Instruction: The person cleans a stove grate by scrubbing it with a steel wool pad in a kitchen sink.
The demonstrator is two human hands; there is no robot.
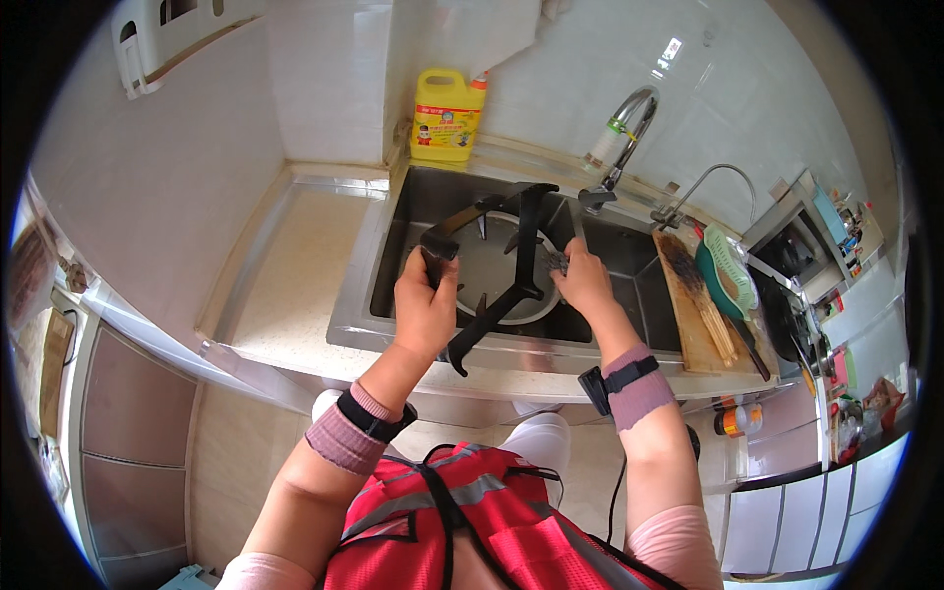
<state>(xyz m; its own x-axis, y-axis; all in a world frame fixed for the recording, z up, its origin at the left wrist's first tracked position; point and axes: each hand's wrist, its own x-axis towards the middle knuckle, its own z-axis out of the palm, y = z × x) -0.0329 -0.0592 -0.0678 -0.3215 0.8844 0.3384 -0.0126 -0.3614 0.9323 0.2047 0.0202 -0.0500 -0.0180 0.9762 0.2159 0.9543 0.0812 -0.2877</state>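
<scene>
My left hand [428, 299] grips one end of a black metal pan support of a gas stove [526, 236], which is held tilted above the left basin of a steel sink [354, 313]. On the support's right, my right hand [586, 276] pinches a grey steel-wool scourer [554, 262] close to its bar; whether the two touch is hard to tell. Below the support, in the basin, lies a round pale basin or lid [487, 273] with several dark pointed metal pieces around it.
A yellow detergent jug [447, 118] stands behind the sink, left of the chrome faucet [634, 133]. On the right, a wooden board [675, 317] bears a bamboo brush [697, 295], beside a green colander [726, 273] and a knife [751, 350]. A slim second tap [697, 192] rises behind them.
</scene>
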